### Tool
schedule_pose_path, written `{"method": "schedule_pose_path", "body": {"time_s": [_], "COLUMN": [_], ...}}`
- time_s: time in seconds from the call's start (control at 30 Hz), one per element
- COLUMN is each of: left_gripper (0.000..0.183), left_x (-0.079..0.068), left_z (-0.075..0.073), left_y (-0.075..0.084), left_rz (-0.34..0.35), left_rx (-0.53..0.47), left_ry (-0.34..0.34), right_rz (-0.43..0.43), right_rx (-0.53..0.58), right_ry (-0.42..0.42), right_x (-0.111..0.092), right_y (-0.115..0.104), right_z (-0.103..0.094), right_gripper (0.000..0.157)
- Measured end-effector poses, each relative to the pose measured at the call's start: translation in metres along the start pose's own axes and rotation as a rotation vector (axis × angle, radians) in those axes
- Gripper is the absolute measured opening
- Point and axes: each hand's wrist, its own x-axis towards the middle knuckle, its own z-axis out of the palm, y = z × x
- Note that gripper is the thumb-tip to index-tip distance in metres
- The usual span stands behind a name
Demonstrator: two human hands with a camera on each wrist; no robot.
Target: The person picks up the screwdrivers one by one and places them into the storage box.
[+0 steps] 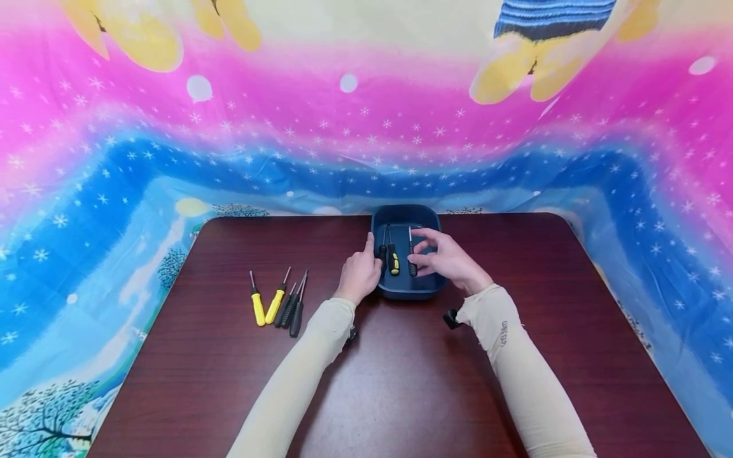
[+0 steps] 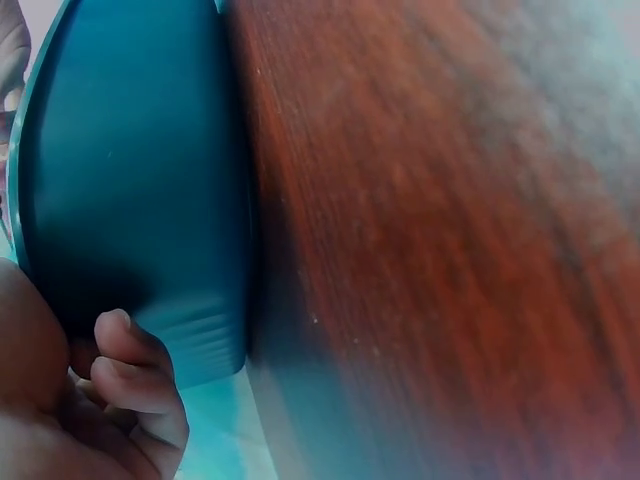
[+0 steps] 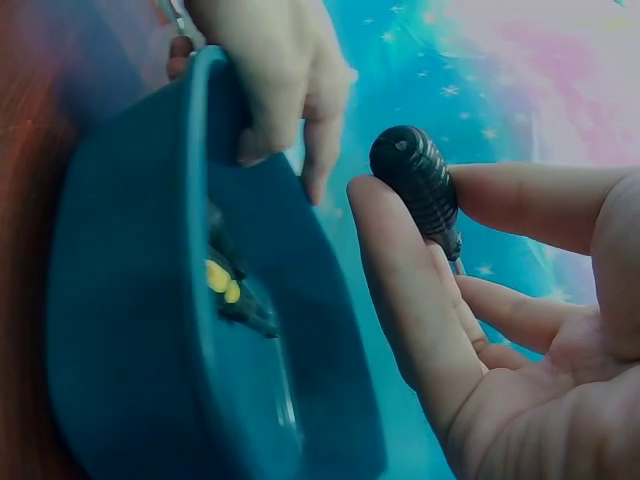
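A dark blue plastic bin [image 1: 409, 294] stands at the table's far edge. My left hand [image 1: 361, 273] grips its left rim, thumb inside and curled fingers against the outer wall, as the left wrist view shows. Over the bin's right side, my right hand [image 1: 449, 259] pinches a black-handled screwdriver [image 3: 420, 185] by its ribbed handle, between thumb and fingers. Its shaft points away from me. Inside the bin lie a black-and-yellow screwdriver [image 1: 393, 261] and a black screwdriver [image 1: 383, 252], the latter partly hidden by my left hand.
Left of the bin on the brown table [image 1: 395, 381] lie two yellow-handled screwdrivers, one [image 1: 258, 310] farther left, beside several black-handled screwdrivers [image 1: 296, 317]. A patterned cloth [image 1: 343, 127] hangs behind and around the table.
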Motion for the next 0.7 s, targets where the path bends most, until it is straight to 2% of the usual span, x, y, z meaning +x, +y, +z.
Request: {"method": "schedule_pose_path", "body": {"time_s": [0.53, 0.7], "left_gripper": [0.063, 0.064], "left_x": [0.000, 0.000], "left_z": [0.000, 0.001], "left_y": [-0.001, -0.002], "left_rz": [0.005, 0.027], "left_rx": [-0.011, 0.008], "left_ry": [-0.004, 0.020], "right_rz": [0.063, 0.073], "right_rx": [-0.099, -0.127], "right_ry": [0.002, 0.013], "right_x": [0.021, 0.025], "right_y": [0.019, 0.021], "right_z": [0.030, 0.038], "right_gripper": [0.067, 0.066]}}
